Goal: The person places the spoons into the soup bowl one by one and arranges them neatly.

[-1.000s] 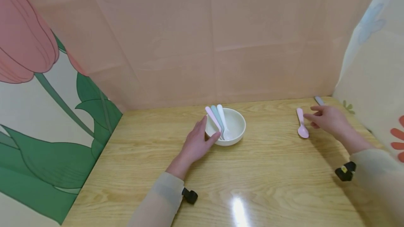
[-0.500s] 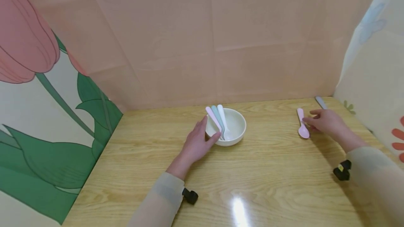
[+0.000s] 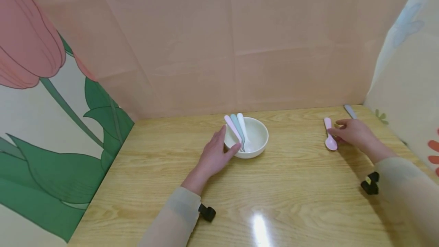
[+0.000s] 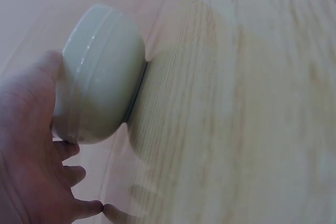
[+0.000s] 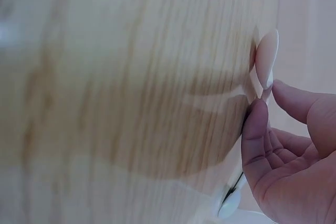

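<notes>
My left hand [image 3: 212, 154] holds the side of a white bowl [image 3: 258, 140], thumb at the near rim and fingers along the left. In the left wrist view other fingers [image 4: 73, 174] curl free beneath the bowl [image 4: 102, 77]. Three utensil handles lean out over the far rim: pink [image 3: 233, 127], teal [image 3: 237, 124] and white [image 3: 242, 122]. At the right my right hand [image 3: 354, 133] pinches a pink spoon [image 3: 330, 143] near its neck, its scoop toward me. In the right wrist view the spoon [image 5: 266, 59] lies between thumb and finger.
Beyond the right hand lies a grey utensil handle [image 3: 350, 111], partly hidden by that hand. The wooden table [image 3: 288, 186] meets a pink backdrop [image 3: 240, 48] at its far edge. Flower-printed sheets stand at the left [image 3: 68, 178] and right [image 3: 408, 98].
My right hand has moved slightly left and down to the pink spoon, thumb and fingers closing on it. The left hand stays at the bowl.
</notes>
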{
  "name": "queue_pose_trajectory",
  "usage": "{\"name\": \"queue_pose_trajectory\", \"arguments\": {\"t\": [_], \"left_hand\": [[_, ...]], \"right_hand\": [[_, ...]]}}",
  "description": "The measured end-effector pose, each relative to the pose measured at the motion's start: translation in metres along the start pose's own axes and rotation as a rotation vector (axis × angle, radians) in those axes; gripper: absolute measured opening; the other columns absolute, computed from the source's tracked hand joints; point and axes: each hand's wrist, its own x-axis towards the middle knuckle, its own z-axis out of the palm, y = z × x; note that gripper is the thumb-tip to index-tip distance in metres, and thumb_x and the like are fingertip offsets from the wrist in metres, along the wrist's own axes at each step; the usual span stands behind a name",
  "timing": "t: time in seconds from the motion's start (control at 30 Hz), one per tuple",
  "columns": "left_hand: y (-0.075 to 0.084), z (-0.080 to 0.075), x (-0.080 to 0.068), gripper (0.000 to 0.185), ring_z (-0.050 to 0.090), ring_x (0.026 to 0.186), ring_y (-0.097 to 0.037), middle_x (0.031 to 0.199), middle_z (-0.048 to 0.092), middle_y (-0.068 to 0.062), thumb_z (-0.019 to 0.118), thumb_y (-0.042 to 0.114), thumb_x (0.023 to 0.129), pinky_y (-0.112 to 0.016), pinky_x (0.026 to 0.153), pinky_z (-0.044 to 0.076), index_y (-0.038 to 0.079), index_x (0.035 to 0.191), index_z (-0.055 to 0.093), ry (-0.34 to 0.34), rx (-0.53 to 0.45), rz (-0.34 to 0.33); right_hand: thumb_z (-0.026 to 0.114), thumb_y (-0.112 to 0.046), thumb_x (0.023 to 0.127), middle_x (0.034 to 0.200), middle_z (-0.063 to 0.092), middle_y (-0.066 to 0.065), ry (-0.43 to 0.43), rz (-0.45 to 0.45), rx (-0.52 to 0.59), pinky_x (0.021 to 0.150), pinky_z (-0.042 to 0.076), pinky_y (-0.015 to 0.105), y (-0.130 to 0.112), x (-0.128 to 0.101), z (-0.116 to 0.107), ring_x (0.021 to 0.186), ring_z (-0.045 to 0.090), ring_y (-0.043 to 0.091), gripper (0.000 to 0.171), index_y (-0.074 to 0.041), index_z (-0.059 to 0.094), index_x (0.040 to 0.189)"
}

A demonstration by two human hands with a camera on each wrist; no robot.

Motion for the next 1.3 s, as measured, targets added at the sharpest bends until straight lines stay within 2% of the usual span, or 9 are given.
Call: {"name": "queue_pose_trajectory", "arguments": {"t": [0.4,0.5,0.57,0.7,0.8,0.93,1.07,1.17,1.3], "left_hand": [[0.001,0.0,0.001,0.104,0.016,0.168,-0.036,0.183,0.02,-0.011,0.048,0.078,0.106,-0.062,0.132,0.021,0.015,0.179,0.009,-0.003,0.001,-0.011],[0.002,0.0,0.0,0.104,0.016,0.169,-0.034,0.184,0.019,-0.009,0.049,0.077,0.106,-0.061,0.132,0.021,0.016,0.179,0.009,-0.005,0.0,-0.016],[0.001,0.0,0.0,0.103,0.016,0.169,-0.033,0.184,0.019,-0.009,0.049,0.077,0.106,-0.061,0.132,0.021,0.017,0.179,0.008,-0.005,0.001,-0.014],[0.0,0.0,0.001,0.104,0.017,0.168,-0.034,0.184,0.02,-0.01,0.047,0.079,0.106,-0.062,0.132,0.021,0.017,0.18,0.008,0.0,0.006,-0.005],[0.0,0.001,0.001,0.104,0.016,0.168,-0.034,0.184,0.02,-0.01,0.047,0.08,0.105,-0.061,0.132,0.021,0.017,0.18,0.008,0.0,0.007,-0.006],[0.001,0.0,0.0,0.104,0.016,0.168,-0.034,0.184,0.019,-0.01,0.047,0.079,0.106,-0.061,0.132,0.02,0.018,0.18,0.008,-0.005,0.002,-0.016],[0.002,0.0,-0.001,0.103,0.016,0.168,-0.036,0.184,0.02,-0.011,0.048,0.078,0.106,-0.062,0.132,0.02,0.017,0.18,0.008,-0.005,-0.004,-0.017],[0.002,-0.001,-0.001,0.103,0.016,0.168,-0.037,0.183,0.02,-0.011,0.048,0.078,0.107,-0.063,0.132,0.02,0.017,0.179,0.009,-0.004,-0.003,-0.015],[0.002,-0.001,-0.001,0.103,0.016,0.168,-0.037,0.184,0.02,-0.011,0.048,0.077,0.107,-0.063,0.131,0.02,0.016,0.179,0.009,-0.004,-0.003,-0.014]], "right_hand": [[0.072,-0.032,0.107,0.121,0.07,0.041,0.022,-0.021,-0.038,0.096,0.051,0.066,-0.004,0.002,0.003,0.098,0.073,0.043,0.075,0.028,0.045,0.144],[0.073,-0.031,0.106,0.116,0.073,0.038,0.016,-0.024,-0.027,0.091,0.055,0.059,-0.005,0.004,0.003,0.092,0.074,0.035,0.074,0.027,0.047,0.144],[0.073,-0.03,0.106,0.112,0.074,0.035,0.012,-0.02,-0.016,0.086,0.056,0.049,-0.006,0.004,0.003,0.085,0.073,0.026,0.074,0.027,0.046,0.144],[0.073,-0.029,0.105,0.109,0.075,0.032,-0.002,-0.009,-0.004,0.079,0.052,0.036,-0.006,0.005,0.003,0.081,0.07,0.018,0.075,0.028,0.045,0.145],[0.073,-0.03,0.104,0.114,0.073,0.035,-0.009,0.001,-0.006,0.084,0.054,0.043,-0.006,0.006,0.003,0.087,0.07,0.026,0.076,0.027,0.045,0.146],[0.072,-0.031,0.105,0.125,0.067,0.043,-0.024,0.014,0.0,0.094,0.053,0.061,-0.006,0.005,0.005,0.101,0.068,0.043,0.077,0.027,0.043,0.148],[0.069,-0.034,0.108,0.135,0.059,0.048,-0.035,0.018,0.013,0.099,0.051,0.067,-0.008,0.003,0.004,0.114,0.064,0.053,0.08,0.026,0.039,0.152],[0.068,-0.036,0.109,0.135,0.058,0.048,-0.028,0.014,0.032,0.092,0.056,0.058,-0.011,0.002,0.002,0.111,0.066,0.049,0.081,0.024,0.038,0.154],[0.068,-0.034,0.109,0.131,0.063,0.045,-0.021,0.006,0.069,0.077,0.057,0.038,-0.017,0.002,0.0,0.093,0.074,0.031,0.08,0.023,0.037,0.156]]}}
